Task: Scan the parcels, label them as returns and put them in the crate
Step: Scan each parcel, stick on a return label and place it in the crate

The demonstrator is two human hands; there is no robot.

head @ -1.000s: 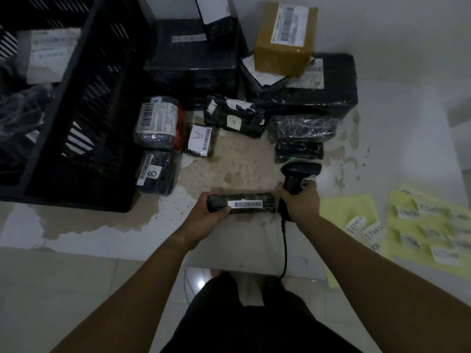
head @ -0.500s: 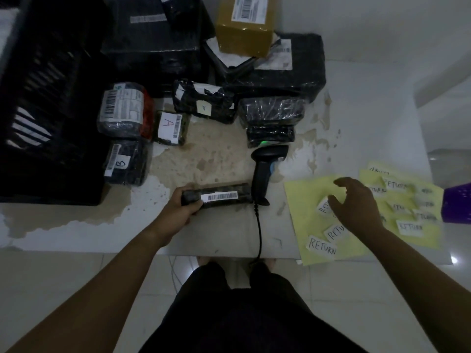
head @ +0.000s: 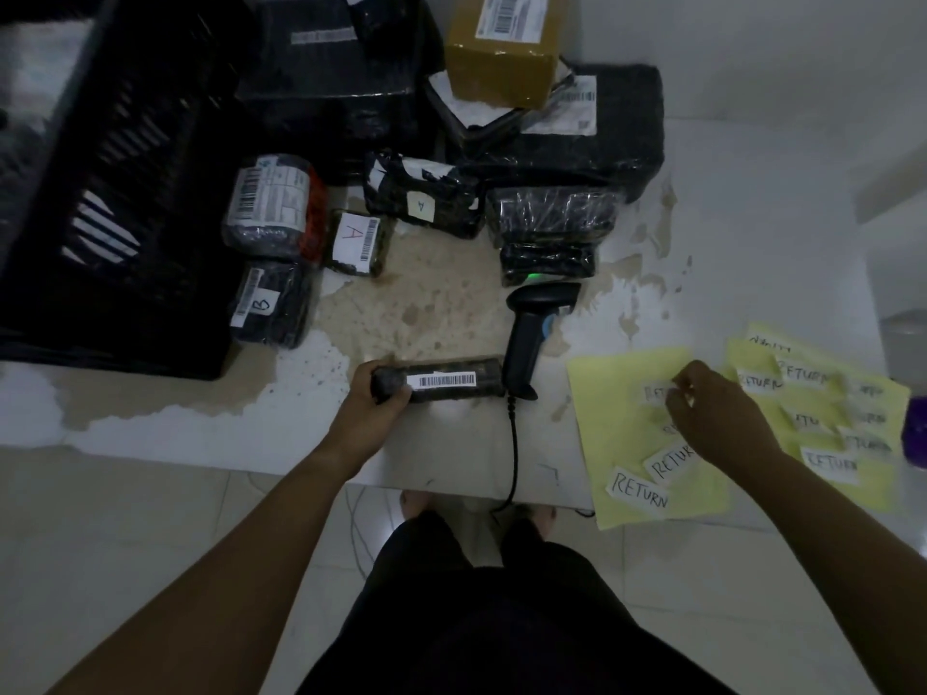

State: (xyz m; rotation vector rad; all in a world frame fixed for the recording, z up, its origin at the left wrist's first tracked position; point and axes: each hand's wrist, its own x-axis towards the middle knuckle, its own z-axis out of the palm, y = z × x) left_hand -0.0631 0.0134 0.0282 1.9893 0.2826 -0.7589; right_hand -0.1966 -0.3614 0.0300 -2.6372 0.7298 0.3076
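Gripping parcel [head: 451,381], left hand [head: 371,413]; right hand [head: 712,418] half-hides label [head: 654,393] (pinch unclear).

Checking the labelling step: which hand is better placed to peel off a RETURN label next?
Right. The right hand hovers over the yellow sheet, pinching a RETURN label; the left hand holds the parcel.

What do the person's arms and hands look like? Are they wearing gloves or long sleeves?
No gloves and no long sleeves. The left arm and right arm are bare as far as the picture shows. The left hand and right hand are bare too. I can't spot a watch, ring or bracelet, though the picture is dim. Lower down, the person wears dark clothes.
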